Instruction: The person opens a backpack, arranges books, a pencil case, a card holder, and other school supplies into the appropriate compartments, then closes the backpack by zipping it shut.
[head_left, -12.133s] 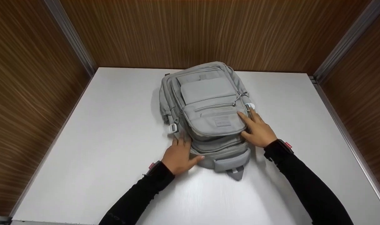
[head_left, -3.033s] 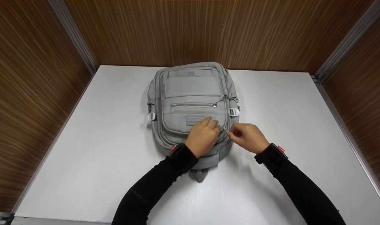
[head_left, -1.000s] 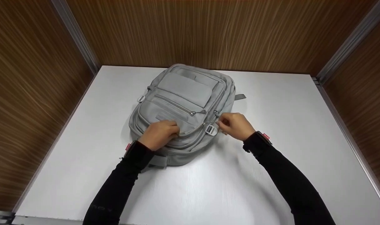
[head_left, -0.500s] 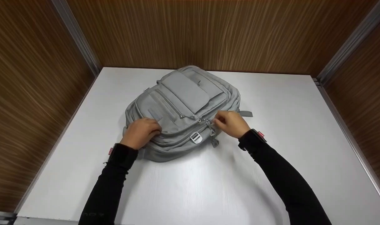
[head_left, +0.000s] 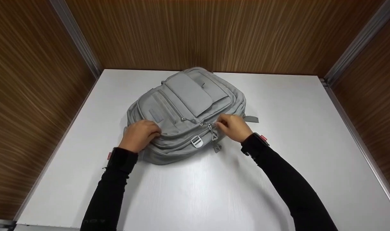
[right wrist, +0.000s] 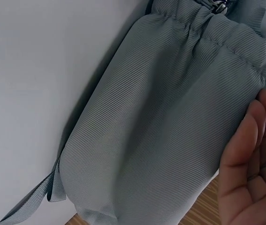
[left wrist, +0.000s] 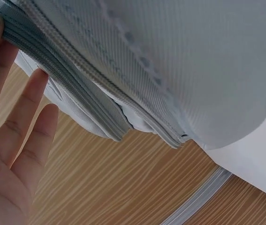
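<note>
A grey backpack (head_left: pixel 190 93) lies front up and slanted on the white table, its top end toward the near left. My left hand (head_left: pixel 139 136) pinches the zipped edge at that end; in the left wrist view its thumb and index finger meet on the zipper strip (left wrist: pixel 72 86), the other fingers stretched out. My right hand (head_left: pixel 234 127) pinches a zipper pull (head_left: pixel 211 126) on the right side. In the right wrist view its curled fingers (right wrist: pixel 239 164) are beside the gathered side pocket (right wrist: pixel 170 117), and the pinched pull is mostly out of sight.
A white buckle (head_left: pixel 197 141) sits on the backpack's near side, with triangular tabs (head_left: pixel 217 147) hanging next to it. A loose strap end (head_left: pixel 251 119) sticks out to the right. Wood-grain panels (head_left: pixel 195 35) enclose the table at the back and sides.
Over the last three seconds the backpack has turned from nearly straight to slanted. My left hand has shifted left from its front onto the edge. My right hand has moved slightly left and up.
</note>
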`<state>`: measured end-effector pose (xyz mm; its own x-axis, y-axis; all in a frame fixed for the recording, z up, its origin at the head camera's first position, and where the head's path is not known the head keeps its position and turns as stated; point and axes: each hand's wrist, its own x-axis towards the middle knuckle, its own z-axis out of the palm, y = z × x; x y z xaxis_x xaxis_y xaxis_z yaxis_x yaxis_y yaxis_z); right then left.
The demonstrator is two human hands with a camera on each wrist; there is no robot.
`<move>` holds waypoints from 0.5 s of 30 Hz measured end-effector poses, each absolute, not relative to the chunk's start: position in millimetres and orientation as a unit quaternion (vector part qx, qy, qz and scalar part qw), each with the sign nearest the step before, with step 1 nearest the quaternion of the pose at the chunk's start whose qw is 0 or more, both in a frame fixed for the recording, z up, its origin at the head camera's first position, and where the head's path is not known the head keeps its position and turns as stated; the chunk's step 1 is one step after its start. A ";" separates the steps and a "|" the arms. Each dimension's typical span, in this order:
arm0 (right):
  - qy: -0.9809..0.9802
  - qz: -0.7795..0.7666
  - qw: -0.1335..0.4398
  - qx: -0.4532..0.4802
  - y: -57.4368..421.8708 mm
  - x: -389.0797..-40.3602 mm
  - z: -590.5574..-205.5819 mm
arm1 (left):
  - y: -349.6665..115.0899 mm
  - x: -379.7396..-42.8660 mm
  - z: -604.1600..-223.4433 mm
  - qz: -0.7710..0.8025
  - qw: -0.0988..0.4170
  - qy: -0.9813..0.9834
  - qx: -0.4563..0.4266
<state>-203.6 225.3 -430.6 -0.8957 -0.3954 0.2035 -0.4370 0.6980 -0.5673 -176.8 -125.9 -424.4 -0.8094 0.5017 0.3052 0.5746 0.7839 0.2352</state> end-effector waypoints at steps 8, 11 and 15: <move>-0.914 0.333 0.047 0.227 234.2 -202.5 -436.1 | -112.3 -169.0 -424.0 -0.111 0.125 -0.947 -0.273; -0.918 0.329 0.080 0.206 246.2 -201.9 -434.6 | -103.2 -163.1 -418.4 -0.125 0.125 -0.954 -0.243; -0.921 0.313 0.160 0.166 264.6 -202.7 -432.9 | -87.8 -159.4 -410.5 -0.153 0.131 -0.958 -0.204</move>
